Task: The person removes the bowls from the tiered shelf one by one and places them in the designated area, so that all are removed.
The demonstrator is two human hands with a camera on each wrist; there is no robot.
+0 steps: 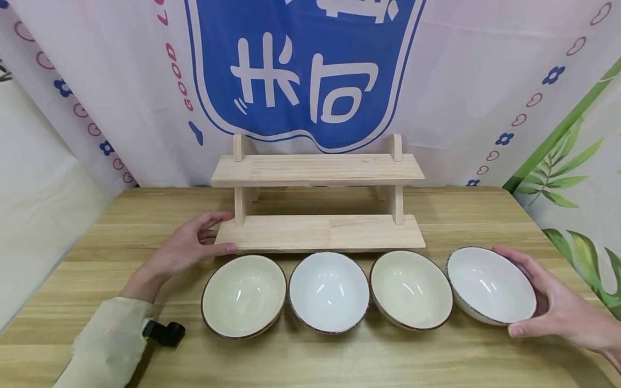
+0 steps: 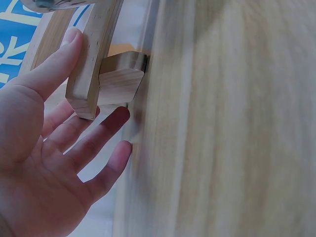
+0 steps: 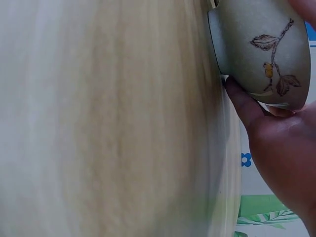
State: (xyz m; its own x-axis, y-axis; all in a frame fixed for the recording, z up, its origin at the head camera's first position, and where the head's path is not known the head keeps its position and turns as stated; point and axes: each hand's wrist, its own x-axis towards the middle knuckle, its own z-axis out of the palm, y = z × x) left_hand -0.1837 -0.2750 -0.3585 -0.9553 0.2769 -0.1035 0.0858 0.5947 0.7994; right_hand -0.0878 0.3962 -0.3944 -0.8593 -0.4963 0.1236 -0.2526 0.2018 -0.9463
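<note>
Four would be too many to count: several bowls line up along the table, cream (image 1: pixel 244 296), white (image 1: pixel 329 292) and cream again (image 1: pixel 411 289) from the left. At the right end of the row is another white bowl (image 1: pixel 491 285), held at its right side by my right hand (image 1: pixel 558 304), thumb near and fingers far. Brown leaves on a branch decorate that bowl's outer wall (image 3: pixel 266 49) in the right wrist view. My left hand (image 1: pixel 186 245) grips the left end of a two-tier wooden rack's lower board (image 1: pixel 320 233), with the thumb along its front edge.
The rack's upper board (image 1: pixel 317 168) stands behind the lower one, close to a printed white and blue curtain (image 1: pixel 301 70). The wooden table (image 1: pixel 320 361) ends at the back near this cloth. A black clip (image 1: pixel 165 333) sits at the left sleeve.
</note>
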